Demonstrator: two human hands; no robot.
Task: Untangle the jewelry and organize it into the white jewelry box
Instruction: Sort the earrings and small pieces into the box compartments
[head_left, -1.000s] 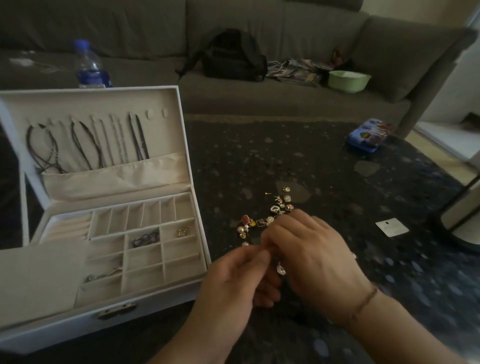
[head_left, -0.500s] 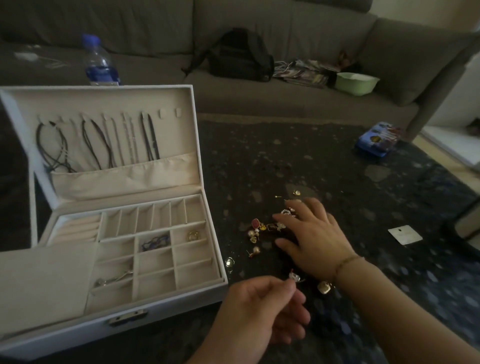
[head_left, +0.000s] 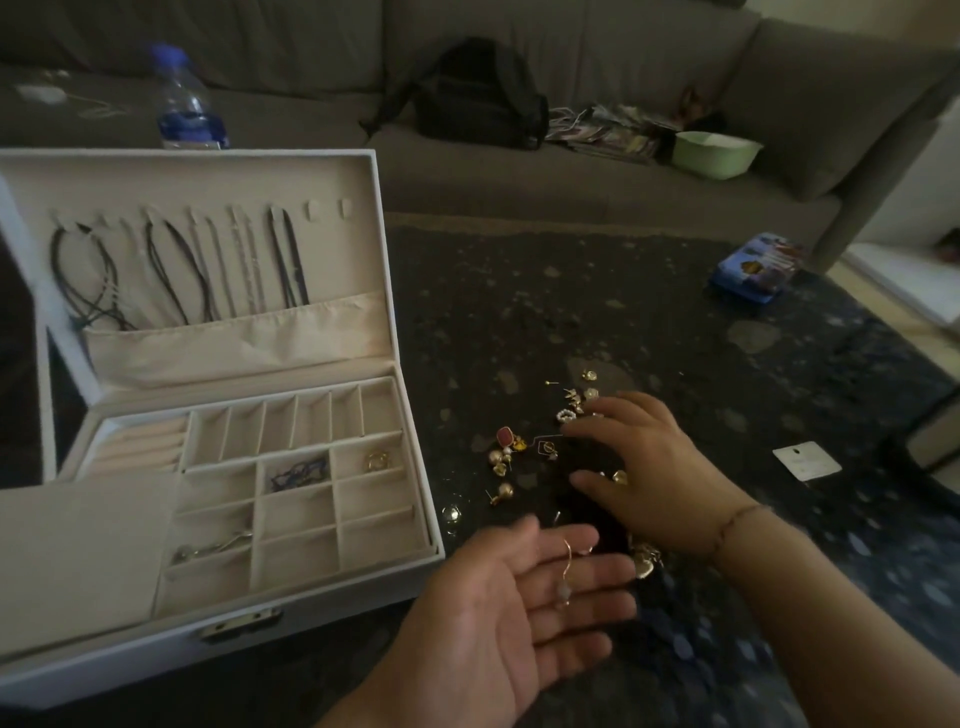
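One earring (head_left: 567, 574) is lying on the flat, upturned left hand (head_left: 511, 616) beside the box (head_left: 332, 605), while the right hand's (head_left: 657, 483) spread fingers (head_left: 589, 430) are searching the pile (head_left: 524, 452), likely for its match.

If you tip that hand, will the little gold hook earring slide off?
Probably. The hook earring lies loose across the flat fingers of the left hand, with nothing pinching it. It looks thin and wiry, so likely very light. Its small bead might roll a bit, though the hook could snag on a finger.
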